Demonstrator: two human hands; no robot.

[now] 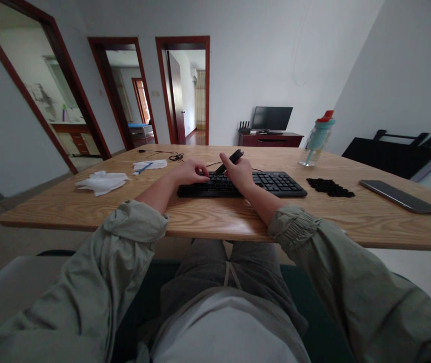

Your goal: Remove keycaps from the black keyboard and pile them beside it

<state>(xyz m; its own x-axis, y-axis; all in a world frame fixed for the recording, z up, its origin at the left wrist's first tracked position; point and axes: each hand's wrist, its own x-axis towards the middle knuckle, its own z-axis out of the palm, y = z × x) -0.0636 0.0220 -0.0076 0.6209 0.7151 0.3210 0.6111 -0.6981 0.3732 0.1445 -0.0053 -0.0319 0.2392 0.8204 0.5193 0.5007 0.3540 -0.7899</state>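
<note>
Likely mid-work on keyboard (281, 183): my right hand (241, 174) clamps black tool (230, 161); can't tell if left hand (188, 173) pinches anything. Next needs steady aim.

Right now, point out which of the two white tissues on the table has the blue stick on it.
The farther tissue, near the coiled black cable: the blue stick lies on it. The nearer, bunched-up tissue has none.

Between our forearms (266, 205), bare table (215, 222) in front of the keyboard (281, 184) leaves a hand room to pass. Crumpled tissue (102, 182) blocks our left; small black pieces (330, 187) block our right, a tall bottle (316, 141) standing behind them.
</note>
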